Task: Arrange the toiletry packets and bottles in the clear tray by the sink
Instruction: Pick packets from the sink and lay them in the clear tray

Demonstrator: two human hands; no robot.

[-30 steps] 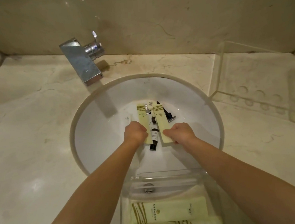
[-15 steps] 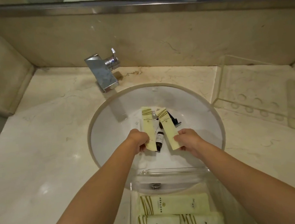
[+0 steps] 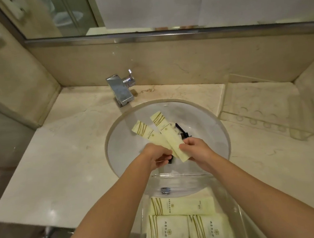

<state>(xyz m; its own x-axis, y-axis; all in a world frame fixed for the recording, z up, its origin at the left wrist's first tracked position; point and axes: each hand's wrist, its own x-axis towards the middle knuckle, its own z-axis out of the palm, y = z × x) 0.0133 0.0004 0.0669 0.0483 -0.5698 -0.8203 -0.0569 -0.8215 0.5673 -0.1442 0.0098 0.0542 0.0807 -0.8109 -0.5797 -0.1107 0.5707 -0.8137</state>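
Both hands were over the sink basin [image 3: 124, 150], each lifting one long pale-yellow packet by its near end. The left hand [image 3: 156, 156] had its fingers closed on the left packet [image 3: 148, 136]; a dark object showed just under that hand, possibly a small bottle, though I could not tell whether it was held too. The right hand [image 3: 197, 150] pinched the right packet [image 3: 170, 136] between thumb and fingers, clamped on the lower part. The two packets fanned apart at their far ends and crossed or touched near the hands, which looked like a gather-and-lift grip, probably meant to bring both across together. More dark items [image 3: 182, 131] lay in the basin behind the packets, partly hidden; their number was unclear. The nearer clear tray [image 3: 178, 175] sat at the front edge of the sink, just below the hands, so a short carry toward the body would likely suffice. Count in that tray: three packets lying flat, one [image 3: 182, 205] across the far side and two side by side nearer, one left [image 3: 168, 231] and one right [image 3: 209, 230]. Count in hand: two packets. A second clear tray [image 3: 266, 117] stood on the counter [image 3: 61, 165] to the right, with nothing visible in it. The faucet [image 3: 122, 89] stood behind the basin.
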